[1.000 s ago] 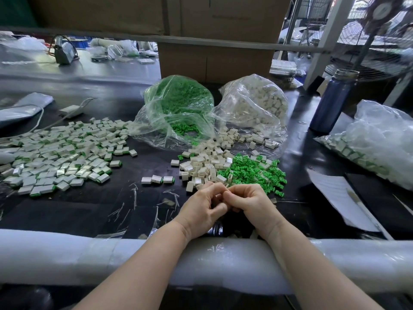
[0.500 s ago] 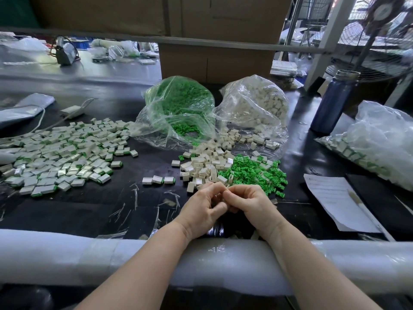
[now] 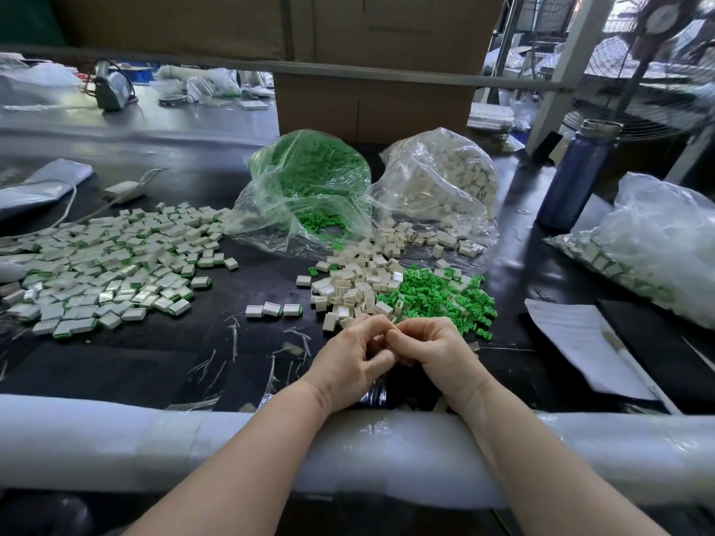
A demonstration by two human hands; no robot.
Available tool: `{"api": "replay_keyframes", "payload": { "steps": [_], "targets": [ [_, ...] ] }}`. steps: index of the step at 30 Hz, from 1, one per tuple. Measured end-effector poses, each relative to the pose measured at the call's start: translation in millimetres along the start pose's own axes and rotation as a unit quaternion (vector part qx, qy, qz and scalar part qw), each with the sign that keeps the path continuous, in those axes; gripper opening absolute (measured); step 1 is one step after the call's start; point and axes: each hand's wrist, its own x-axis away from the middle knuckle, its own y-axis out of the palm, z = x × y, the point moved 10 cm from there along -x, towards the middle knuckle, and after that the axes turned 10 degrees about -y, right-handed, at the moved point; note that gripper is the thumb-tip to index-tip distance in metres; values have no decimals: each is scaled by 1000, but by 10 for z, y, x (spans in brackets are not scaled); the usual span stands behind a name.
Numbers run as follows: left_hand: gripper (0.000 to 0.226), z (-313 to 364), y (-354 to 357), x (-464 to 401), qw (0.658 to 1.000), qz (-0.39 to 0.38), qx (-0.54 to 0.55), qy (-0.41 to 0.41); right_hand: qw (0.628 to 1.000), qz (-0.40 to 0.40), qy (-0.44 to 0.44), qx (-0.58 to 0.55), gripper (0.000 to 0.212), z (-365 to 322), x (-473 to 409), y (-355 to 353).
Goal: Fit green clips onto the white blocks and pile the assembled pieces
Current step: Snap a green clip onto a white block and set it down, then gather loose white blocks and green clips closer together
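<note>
Far left of the black table (image 3: 162, 365): big spread of assembled pieces (image 3: 104, 272), white blocks lying flat with a green edge showing, scattered loosely, long axes pointing every which way, the spread itself running left-right. White cable and adapter (image 3: 124, 189) behind it. Just right of the spread, three assembled pieces in a short row (image 3: 274, 309), side by side, row running left-right, well apart from the main spread.

Centre back: clear bag of green clips (image 3: 309, 187), mouth open toward the near edge, some clips spilled at its mouth. Beside it a clear bag of white blocks (image 3: 445, 179), blocks spilling from its mouth too. In front of the bags, loose heap of white blocks (image 3: 356, 282), touching a heap of green clips (image 3: 437, 294) on its right; no common direction in either heap.

Near edge, both forearms rest over a white foam-wrapped rail (image 3: 116, 442). Left hand (image 3: 354, 359) and right hand (image 3: 435, 352) are brought together, fingertips meeting, fingers curled inward as if pinching something small between them; the piece itself is hidden by the fingers, so which way it points cannot be told.

Right side: blue bottle (image 3: 572, 179) upright, paper sheet (image 3: 580, 342) with a pen (image 3: 626, 361) on it, another clear bag (image 3: 657, 245) holding assembled pieces at far right
</note>
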Motion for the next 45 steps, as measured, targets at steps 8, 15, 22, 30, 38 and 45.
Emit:
{"api": "replay_keyframes", "payload": {
  "steps": [8,15,22,30,38,45],
  "targets": [
    [10,-61,-111,-30,998,42,52,5,999,35,-30,9,17,-100,-7,-26],
    [10,-93,-177,-39,995,77,56,-8,986,94,-88,108,13,-240,14,-180],
    [12,-86,-161,-41,996,76,48,-10,969,91,-93,210,9,-293,23,-153],
    [18,-109,-327,6,987,159,31,-16,964,115,-91,220,6,-304,33,-205],
    [19,-324,-906,276,903,419,6,-96,957,164,-79,227,13,-275,66,-337],
    [24,-591,-910,254,893,401,-6,-202,940,202,-73,266,12,-280,81,-449]
  ]
}}
